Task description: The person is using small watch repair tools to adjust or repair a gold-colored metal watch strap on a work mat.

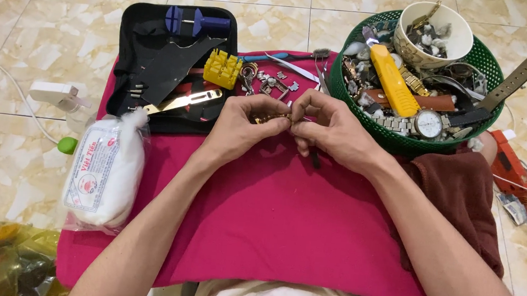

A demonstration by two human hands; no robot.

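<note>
My left hand [240, 125] and my right hand [332, 131] meet over the magenta cloth [283, 223]. Between the fingertips of both hands sits a small gold-coloured metal piece [270, 117], perhaps a watch band segment. A thin dark tool [316, 159] sticks out below my right hand, which appears to hold it. Small loose metal parts [271, 83] lie on the cloth just beyond my fingers.
A green basket [486, 64] at the right holds watches, straps, a yellow tool and a white cup. An open black tool case [157, 72] with a yellow block and blue tool lies at upper left. A bag of white cotton [104, 174] rests at left. A maroon cloth [458, 192] lies at right.
</note>
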